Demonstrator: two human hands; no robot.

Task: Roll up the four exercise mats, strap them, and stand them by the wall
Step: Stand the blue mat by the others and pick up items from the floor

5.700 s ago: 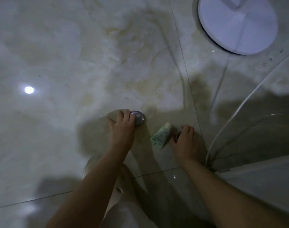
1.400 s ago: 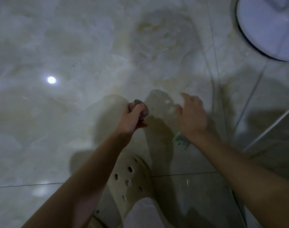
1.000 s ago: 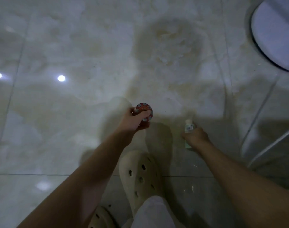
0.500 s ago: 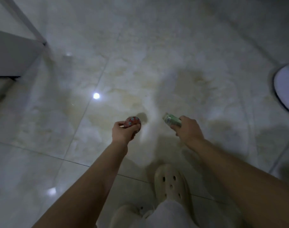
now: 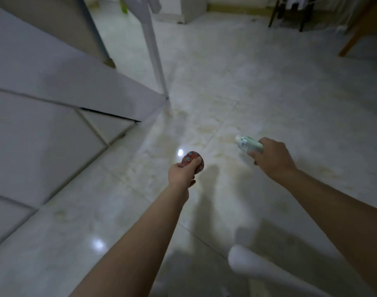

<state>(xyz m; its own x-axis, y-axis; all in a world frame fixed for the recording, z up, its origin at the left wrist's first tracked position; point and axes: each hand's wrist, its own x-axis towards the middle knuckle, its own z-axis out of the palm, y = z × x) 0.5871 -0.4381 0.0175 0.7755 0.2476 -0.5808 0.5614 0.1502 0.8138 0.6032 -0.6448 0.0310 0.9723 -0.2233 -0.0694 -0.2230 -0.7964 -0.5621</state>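
The left hand (image 5: 181, 176) is clenched round a small round red tin (image 5: 189, 157). The right hand (image 5: 272, 160) grasps a pale green bottle (image 5: 246, 144). Both are held over the glossy tiled floor (image 5: 258, 93), with a white cabinet (image 5: 44, 86) to the left. No mats, rolled or flat, appear anywhere in view. Assessment: no rolling, strapping or standing is evidenced. Both hands hold unrelated items, which likely need putting down first.
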